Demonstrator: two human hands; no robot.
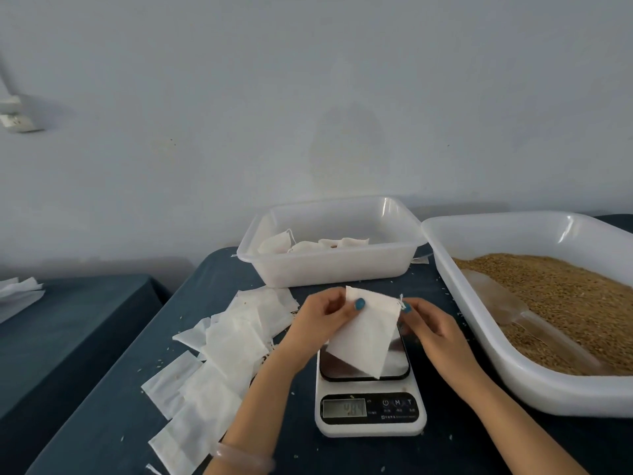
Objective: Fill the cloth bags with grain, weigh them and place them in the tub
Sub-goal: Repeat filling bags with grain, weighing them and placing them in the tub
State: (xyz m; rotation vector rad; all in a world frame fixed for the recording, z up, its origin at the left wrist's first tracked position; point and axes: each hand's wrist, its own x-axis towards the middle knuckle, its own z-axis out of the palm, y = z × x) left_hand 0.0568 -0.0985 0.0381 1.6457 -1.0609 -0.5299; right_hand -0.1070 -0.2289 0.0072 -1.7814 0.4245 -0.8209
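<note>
A flat, empty white cloth bag (363, 334) hangs over the kitchen scale (370, 402), held by both hands. My left hand (322, 317) pinches its upper left edge, thumb on the cloth. My right hand (428, 323) grips the drawstring corner at the upper right. Behind them stands a clear tub (329, 269) with a few filled bags (308, 245) inside. At the right, a large white tray (513, 368) holds brown grain (565, 303) with a clear scoop (507, 306) lying in it.
A spread of several empty white bags (219, 354) lies on the dark blue tablecloth (120, 389) left of the scale. Loose grains dot the cloth. A second table (68, 320) with white sheets stands at the left. A wall rises behind.
</note>
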